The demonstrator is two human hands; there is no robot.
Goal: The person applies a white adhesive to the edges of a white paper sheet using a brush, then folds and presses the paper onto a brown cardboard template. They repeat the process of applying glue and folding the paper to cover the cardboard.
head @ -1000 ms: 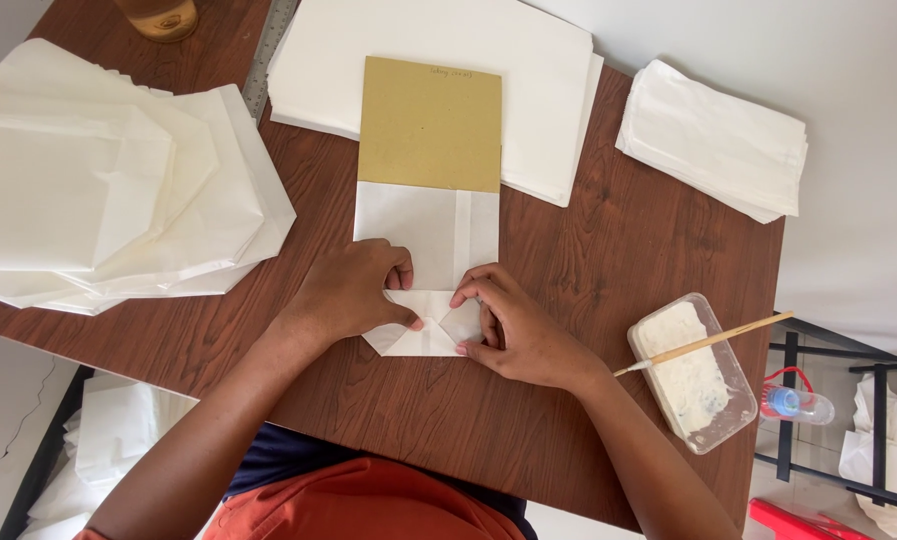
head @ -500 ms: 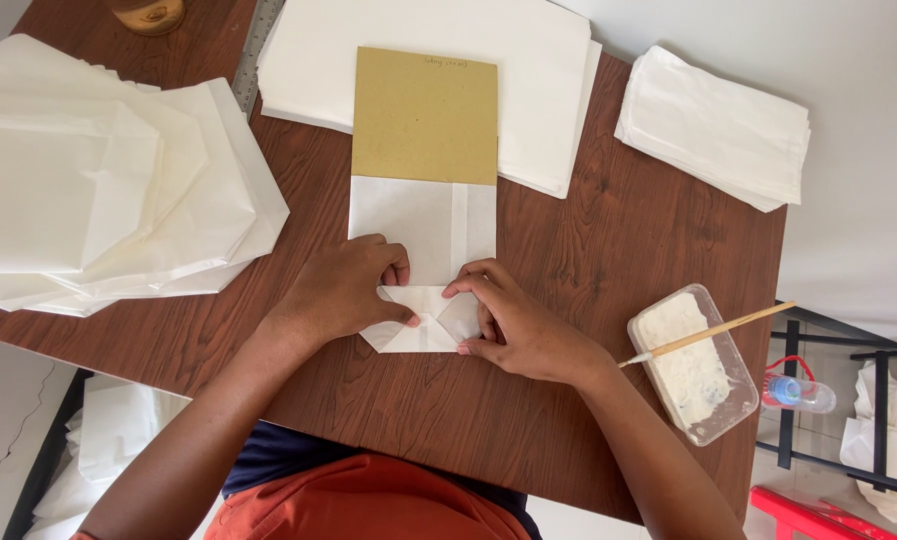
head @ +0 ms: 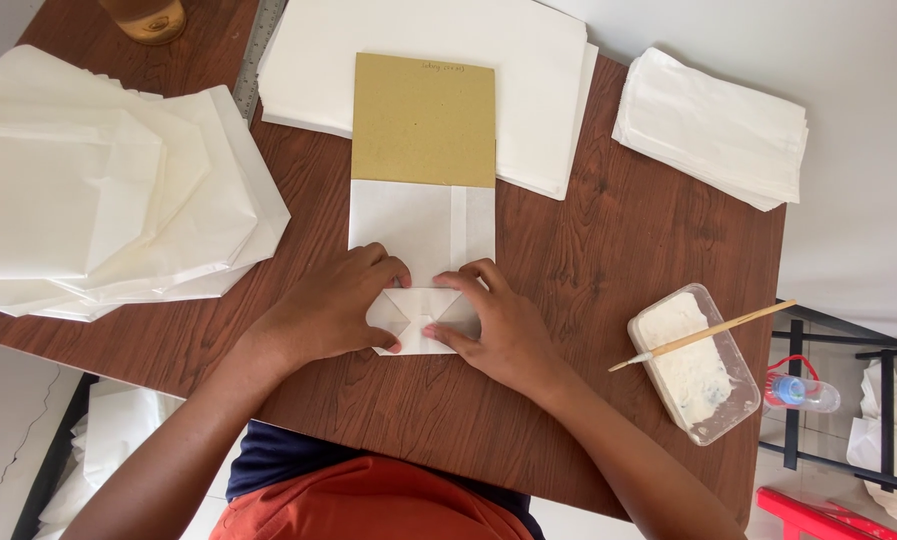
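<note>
A brown wooden table (head: 608,250) fills most of the frame, its right edge running down the right side and its near edge crossing the lower part just above the person's orange shirt. At the upper left a broad heap of finished white paper bags (head: 98,200) overhangs the table's left edge. At top centre lies a stack of white paper sheets (head: 538,80), and at the upper right a smaller pile of folded white paper (head: 713,125) sits near the right edge. Open wood shows between these piles, widest to the right of centre and along the near edge.

In the middle lies a white paper bag (head: 423,225) with a tan cardboard sheet (head: 423,120) sticking out of its upper end and lapping over the paper stack. The bag's lower end is folded into a diamond-shaped bottom flap (head: 423,315). The left hand (head: 333,305) presses flat on the flap's left side, fingers spread over the fold; the right hand (head: 498,325) presses on its right side. Both hands are open, palms down, almost meeting across the flap, gripping nothing.

At lower right, near the table's corner, a clear plastic tub of white paste (head: 693,365) stands with a thin wooden brush (head: 708,332) resting across its rim. A metal ruler (head: 258,55) lies at the upper left, between the bag heap and the paper stack.
</note>
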